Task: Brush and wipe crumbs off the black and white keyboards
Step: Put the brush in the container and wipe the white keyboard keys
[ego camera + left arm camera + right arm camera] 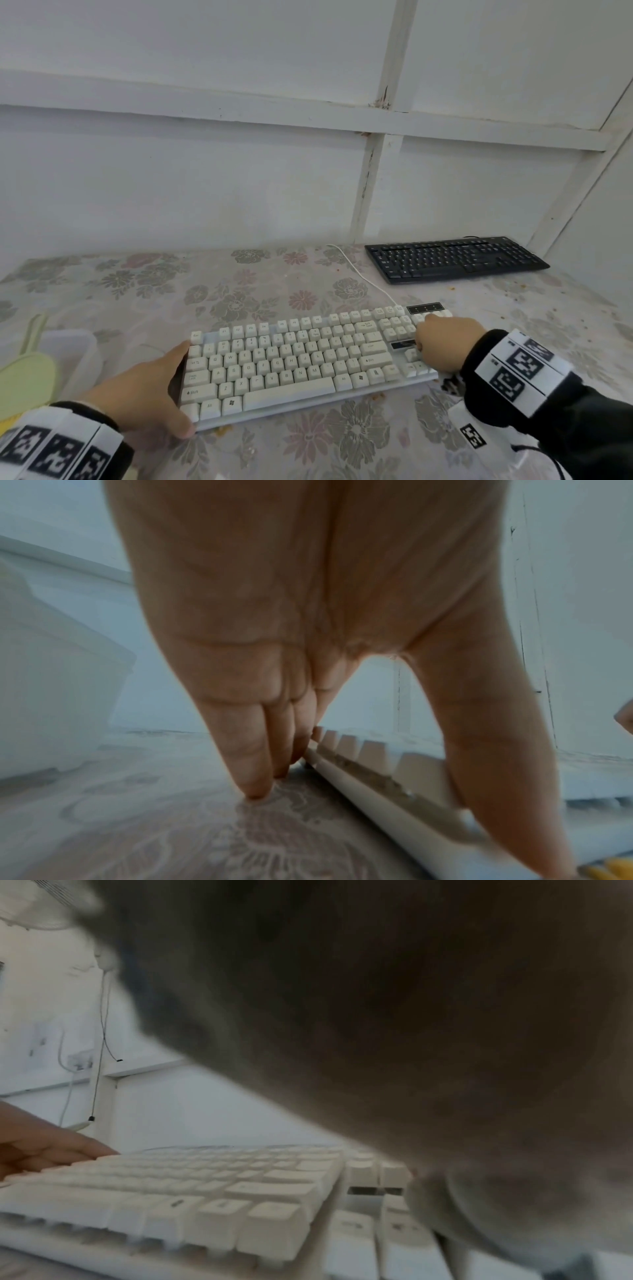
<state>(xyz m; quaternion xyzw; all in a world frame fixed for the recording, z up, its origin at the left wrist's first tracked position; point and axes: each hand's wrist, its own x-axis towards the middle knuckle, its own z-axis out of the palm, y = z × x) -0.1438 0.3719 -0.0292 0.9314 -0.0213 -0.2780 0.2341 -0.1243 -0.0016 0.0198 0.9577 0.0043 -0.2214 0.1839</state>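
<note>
The white keyboard [291, 363] lies slantwise on the floral tablecloth [274, 281] in front of me. My left hand [161, 387] clasps its left end, thumb at the front corner. In the left wrist view my fingers [253, 764] point straight down along the left edge of the white keyboard [377, 799], with the thumb [496, 777] on its front edge. My right hand [442, 342] covers the number pad and grips the right end; its fingertips are hidden. The right wrist view shows mostly dark palm [445, 1042] above the keys [205, 1191]. The black keyboard [455, 258] lies at the back right.
A clear plastic box [68, 356] with a pale green tool [27, 373] on it stands at the left. The white cable [359, 274] runs back from the white keyboard toward the wall. Crumbs [452, 289] dot the cloth at the right.
</note>
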